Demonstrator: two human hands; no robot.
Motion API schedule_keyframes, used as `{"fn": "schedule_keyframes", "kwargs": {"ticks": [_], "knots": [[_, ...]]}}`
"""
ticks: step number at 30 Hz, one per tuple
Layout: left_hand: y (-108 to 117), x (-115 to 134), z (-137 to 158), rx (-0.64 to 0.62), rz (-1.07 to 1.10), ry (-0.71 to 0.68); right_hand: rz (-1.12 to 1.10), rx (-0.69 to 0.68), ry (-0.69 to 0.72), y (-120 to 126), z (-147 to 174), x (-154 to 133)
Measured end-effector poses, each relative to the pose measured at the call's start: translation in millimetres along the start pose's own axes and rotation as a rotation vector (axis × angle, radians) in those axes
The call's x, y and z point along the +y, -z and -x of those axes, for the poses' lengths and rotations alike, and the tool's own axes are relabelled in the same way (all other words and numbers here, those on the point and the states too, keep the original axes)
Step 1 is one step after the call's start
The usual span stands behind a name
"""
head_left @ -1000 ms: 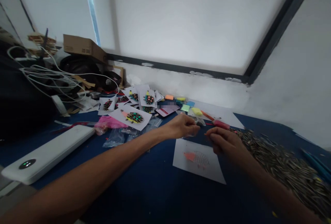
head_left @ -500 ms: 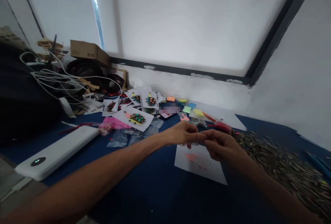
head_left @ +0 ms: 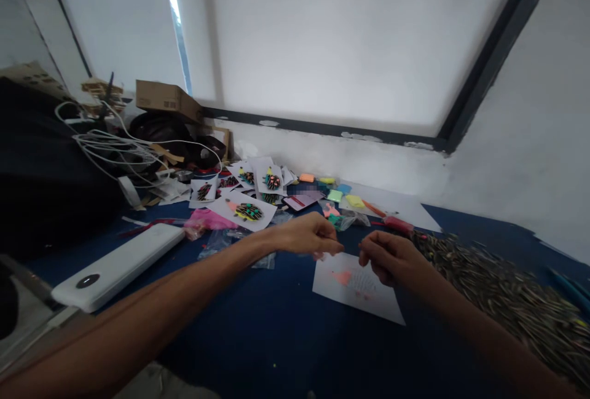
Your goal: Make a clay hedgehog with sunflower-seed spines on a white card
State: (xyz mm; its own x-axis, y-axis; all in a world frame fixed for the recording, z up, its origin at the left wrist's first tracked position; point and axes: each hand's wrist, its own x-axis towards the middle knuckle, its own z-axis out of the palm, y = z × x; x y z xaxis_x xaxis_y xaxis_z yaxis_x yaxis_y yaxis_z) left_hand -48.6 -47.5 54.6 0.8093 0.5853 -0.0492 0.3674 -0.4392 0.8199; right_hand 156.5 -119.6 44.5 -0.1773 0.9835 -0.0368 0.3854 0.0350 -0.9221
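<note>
My left hand (head_left: 312, 234) is closed in a pinch above the upper left edge of a white sheet (head_left: 332, 300). Whatever sits between its fingertips, if anything, is too small to make out. To its right, my right hand (head_left: 386, 256) hovers over the sheet's upper right part, thumb and fingers pressed together; its contents are also hidden. A gap separates the two hands. On the sheet is a hedgehog picture (head_left: 357, 282) with a pink head and feet and a body of drawn lines.
Dark thin sticks (head_left: 498, 288) are heaped at right. Behind lie colored clay packs (head_left: 335, 196), a phone (head_left: 303, 200), plastic bags (head_left: 216, 244) and finished hedgehog cards (head_left: 249, 211). A white power bank (head_left: 120, 267), cables (head_left: 115, 147) and a cardboard box (head_left: 168, 99) are on the left.
My hands were together at the fingertips and have moved apart, the left one going left. A green piece now shows behind them. The view has shifted slightly.
</note>
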Motion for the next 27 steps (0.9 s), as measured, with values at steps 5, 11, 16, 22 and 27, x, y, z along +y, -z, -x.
{"fn": "schedule_keyframes", "kwargs": {"ticks": [5,11,16,22,27], "knots": [[19,-19,22,0.015,-0.336,0.185,0.003,0.022,0.004,4,0,4],[21,-26,43,0.097,-0.679,0.182,-0.019,0.004,-0.007,7,-2,8],[9,-18,37,0.243,-0.752,-0.014,-0.039,-0.018,-0.021,9,-4,9],[9,-20,38,0.084,-0.796,0.129,-0.011,0.022,-0.084,8,-3,6],[11,-13,47,0.096,-0.934,0.151,0.013,0.120,-0.094,12,-4,9]]}}
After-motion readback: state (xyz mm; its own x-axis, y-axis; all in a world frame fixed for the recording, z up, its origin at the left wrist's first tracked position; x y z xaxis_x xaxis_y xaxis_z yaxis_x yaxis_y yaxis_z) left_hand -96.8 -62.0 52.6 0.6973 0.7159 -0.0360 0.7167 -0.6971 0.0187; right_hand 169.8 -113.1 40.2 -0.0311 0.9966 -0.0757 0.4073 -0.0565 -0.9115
